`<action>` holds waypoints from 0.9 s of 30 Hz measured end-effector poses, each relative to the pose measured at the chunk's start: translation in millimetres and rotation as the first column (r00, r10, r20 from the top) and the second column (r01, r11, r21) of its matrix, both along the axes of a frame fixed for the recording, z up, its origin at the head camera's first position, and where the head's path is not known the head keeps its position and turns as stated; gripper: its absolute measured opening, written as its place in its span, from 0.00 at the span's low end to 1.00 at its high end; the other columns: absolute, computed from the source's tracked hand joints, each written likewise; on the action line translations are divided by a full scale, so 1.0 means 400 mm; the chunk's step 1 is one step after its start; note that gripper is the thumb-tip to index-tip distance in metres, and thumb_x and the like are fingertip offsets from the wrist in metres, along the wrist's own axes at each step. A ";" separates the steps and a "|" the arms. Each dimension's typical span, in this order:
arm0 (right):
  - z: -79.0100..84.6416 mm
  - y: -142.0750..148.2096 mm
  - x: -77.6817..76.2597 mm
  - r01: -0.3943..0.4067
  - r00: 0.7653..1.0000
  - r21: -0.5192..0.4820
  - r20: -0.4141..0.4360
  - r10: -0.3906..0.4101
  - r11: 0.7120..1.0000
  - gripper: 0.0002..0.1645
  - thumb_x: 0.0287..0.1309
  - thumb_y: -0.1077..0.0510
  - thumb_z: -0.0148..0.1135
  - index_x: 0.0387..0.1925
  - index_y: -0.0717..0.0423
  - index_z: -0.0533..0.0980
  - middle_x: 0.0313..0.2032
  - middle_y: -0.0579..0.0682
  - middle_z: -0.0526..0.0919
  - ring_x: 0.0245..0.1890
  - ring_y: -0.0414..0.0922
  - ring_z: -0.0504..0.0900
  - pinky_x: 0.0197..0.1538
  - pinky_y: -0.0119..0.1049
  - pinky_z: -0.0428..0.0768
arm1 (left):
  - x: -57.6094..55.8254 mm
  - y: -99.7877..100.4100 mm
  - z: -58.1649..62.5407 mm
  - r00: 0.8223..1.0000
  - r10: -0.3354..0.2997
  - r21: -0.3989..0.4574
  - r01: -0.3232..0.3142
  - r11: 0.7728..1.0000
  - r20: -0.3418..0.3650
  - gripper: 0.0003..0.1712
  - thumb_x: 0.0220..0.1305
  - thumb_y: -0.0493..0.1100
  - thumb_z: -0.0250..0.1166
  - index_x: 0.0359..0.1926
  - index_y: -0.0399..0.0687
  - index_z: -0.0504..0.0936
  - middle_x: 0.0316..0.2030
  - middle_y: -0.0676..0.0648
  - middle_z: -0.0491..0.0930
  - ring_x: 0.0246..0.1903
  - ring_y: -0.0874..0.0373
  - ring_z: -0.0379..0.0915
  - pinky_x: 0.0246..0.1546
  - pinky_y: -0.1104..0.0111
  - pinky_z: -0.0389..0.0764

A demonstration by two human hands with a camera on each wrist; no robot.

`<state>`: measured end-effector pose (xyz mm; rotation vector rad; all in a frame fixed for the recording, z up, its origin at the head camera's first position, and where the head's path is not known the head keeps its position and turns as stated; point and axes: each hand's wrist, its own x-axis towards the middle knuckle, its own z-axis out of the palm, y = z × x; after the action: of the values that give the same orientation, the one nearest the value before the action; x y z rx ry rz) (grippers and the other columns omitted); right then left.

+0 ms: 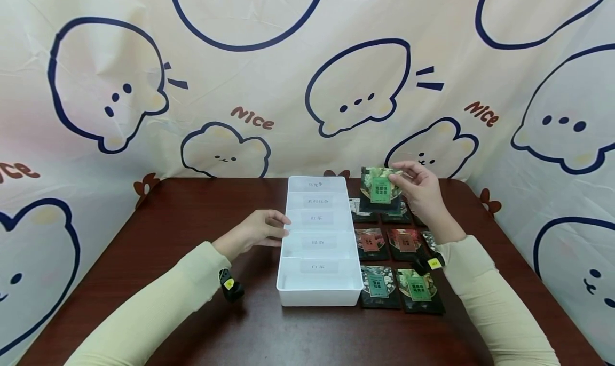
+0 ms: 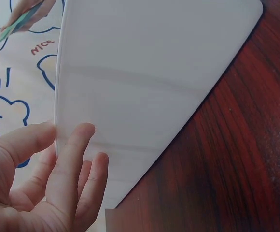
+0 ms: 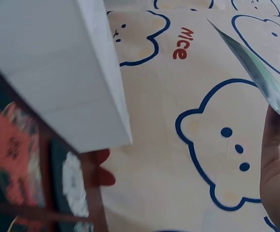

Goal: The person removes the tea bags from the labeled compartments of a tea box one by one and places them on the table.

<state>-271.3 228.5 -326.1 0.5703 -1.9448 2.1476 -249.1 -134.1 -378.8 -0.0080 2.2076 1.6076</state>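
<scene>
In the head view a long white box stands on the table, divided into labelled compartments. My left hand touches its left wall, and in the left wrist view the fingers lie along that wall with the thumb at the rim. My right hand pinches a green-labelled tea sachet by its upper right edge, raised above the table to the right of the box's far end. The sachet appears nearly edge-on in the right wrist view.
Right of the box, more sachets lie in rows: red-labelled ones in the middle, a teal-labelled one and a green-labelled one nearer. A printed cloth hangs behind the brown table.
</scene>
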 end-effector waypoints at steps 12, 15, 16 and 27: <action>-0.072 0.113 0.083 0.088 0.994 0.083 0.062 -0.093 0.993 0.10 0.61 0.65 0.62 0.44 0.54 0.79 0.24 0.41 0.76 0.16 0.38 0.61 0.20 0.39 0.53 | 0.001 -0.001 0.002 1.000 0.001 -0.009 -0.001 1.000 -0.001 0.18 0.58 0.32 0.68 0.50 0.38 0.78 0.48 0.37 0.75 0.38 0.51 0.80 0.43 0.58 0.86; -0.092 0.139 0.098 0.094 0.993 0.091 0.064 -0.100 0.991 0.10 0.62 0.65 0.62 0.44 0.53 0.79 0.24 0.40 0.75 0.17 0.37 0.61 0.22 0.40 0.51 | 0.000 0.000 0.002 1.000 0.004 -0.016 -0.004 1.000 -0.001 0.17 0.58 0.32 0.68 0.50 0.38 0.78 0.48 0.37 0.75 0.38 0.51 0.80 0.43 0.58 0.86; -0.099 0.148 0.103 0.096 0.993 0.099 0.063 -0.102 0.991 0.10 0.62 0.65 0.61 0.45 0.54 0.79 0.25 0.40 0.76 0.17 0.37 0.61 0.22 0.40 0.51 | 0.001 0.000 0.003 1.000 0.005 -0.018 -0.005 1.000 -0.001 0.17 0.58 0.32 0.68 0.50 0.39 0.78 0.48 0.37 0.75 0.38 0.51 0.79 0.43 0.58 0.86; -0.150 0.237 0.158 0.108 0.979 0.228 0.145 -0.143 0.968 0.12 0.63 0.62 0.61 0.49 0.56 0.77 0.20 0.38 0.72 0.16 0.40 0.58 0.22 0.46 0.51 | 0.002 -0.001 0.003 1.000 -0.003 -0.019 0.003 1.000 -0.003 0.17 0.58 0.33 0.68 0.49 0.38 0.78 0.48 0.37 0.75 0.38 0.51 0.79 0.42 0.58 0.86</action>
<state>-208.2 323.1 -386.0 0.3040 -2.2567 1.9704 -248.5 -134.7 -377.7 -0.0076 2.2243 1.5856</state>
